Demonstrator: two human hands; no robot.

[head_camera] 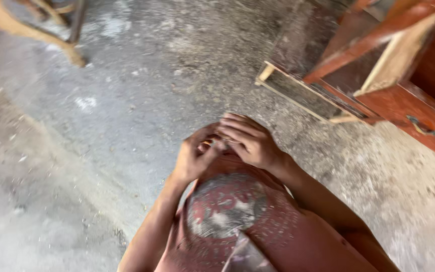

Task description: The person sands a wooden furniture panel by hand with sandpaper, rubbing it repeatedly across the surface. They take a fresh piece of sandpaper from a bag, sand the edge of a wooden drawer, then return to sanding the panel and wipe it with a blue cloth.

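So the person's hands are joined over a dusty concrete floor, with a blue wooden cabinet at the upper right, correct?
Not quite: the head view shows the cabinet is reddish-brown, not blue. The left hand and right hand do meet over the dusty concrete floor.

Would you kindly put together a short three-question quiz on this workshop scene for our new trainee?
1. True or false: the left hand and right hand are apart, one at each edge of the picture.
2. What lies under everything? A) green carpet B) dusty grey concrete floor C) white tiles
3. Fill in: the red-brown wooden cabinet sits at the upper ____ of the view.

Key
1. False: both hands meet in the middle, fingers touching, over a small thing too blurred to name, just above the reddish shirt.
2. B.
3. Right, with a pale wooden frame against it.
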